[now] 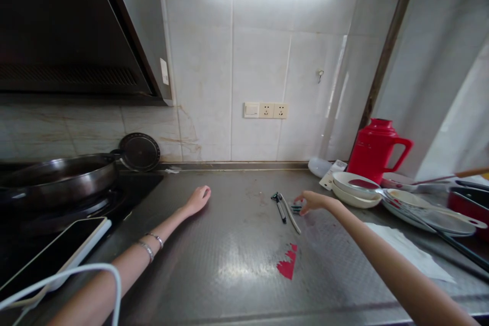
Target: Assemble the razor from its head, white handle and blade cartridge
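Observation:
My left hand [198, 199] rests on the steel counter, its fingers curled closed with nothing visible in them. My right hand [308, 201] is low over the counter, thumb and fingers apart, at a small dark green, slatted piece [296, 209]. Whether the fingertips touch that piece I cannot tell. Just left of it lies a slim tool like a razor or peeler [280, 209], with a dark head and a grey-and-black handle. Beside that tool is an off-white, slightly curved stick [290, 214]. Nearer to me lies a torn red scrap [288, 263].
On the left, a pan [64, 178] stands on the black stove, with a phone [57, 254] and white cable in front. To the right are stacked bowls [355, 191], a red thermos jug [372, 150], a white cloth or paper [410, 252] and plates with long-handled utensils.

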A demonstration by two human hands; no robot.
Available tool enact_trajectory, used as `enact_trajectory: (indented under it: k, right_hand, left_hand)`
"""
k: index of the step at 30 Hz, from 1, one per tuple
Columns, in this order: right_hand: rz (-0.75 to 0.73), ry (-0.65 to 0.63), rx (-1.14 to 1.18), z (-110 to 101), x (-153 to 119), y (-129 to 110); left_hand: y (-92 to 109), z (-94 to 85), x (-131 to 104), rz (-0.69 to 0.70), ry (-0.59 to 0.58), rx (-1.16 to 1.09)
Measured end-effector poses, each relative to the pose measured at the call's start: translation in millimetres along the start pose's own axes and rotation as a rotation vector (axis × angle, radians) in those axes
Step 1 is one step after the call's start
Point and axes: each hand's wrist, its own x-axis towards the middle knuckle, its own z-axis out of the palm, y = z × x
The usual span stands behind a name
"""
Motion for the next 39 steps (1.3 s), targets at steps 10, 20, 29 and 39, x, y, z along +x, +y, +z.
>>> enact_trajectory:
  k: [10,20,29,39]
  right_hand:
    - [0.017,0.114,0.022,-11.0,-6.6,-10.1]
    - [-0.028,0.395,0.001,-5.9,22.8,-134.6]
    - [-0.102,0.347,-0.086,43.9,41.3,-202.8]
    - [-0.09,0.398,-0.114,55.8,35.4,-203.4]
  left_hand:
    - [8.8,-2.2,-15.2,0.057,0.024,0.158]
    - [14.7,-3.6,-17.0,-0.13,-0.091,0.268]
    - [9.2,-0.3,-18.6,-0.148,-0.139,0.31]
    - [10.9,-2.8,-20.3,-0.166,-0.164,0.317]
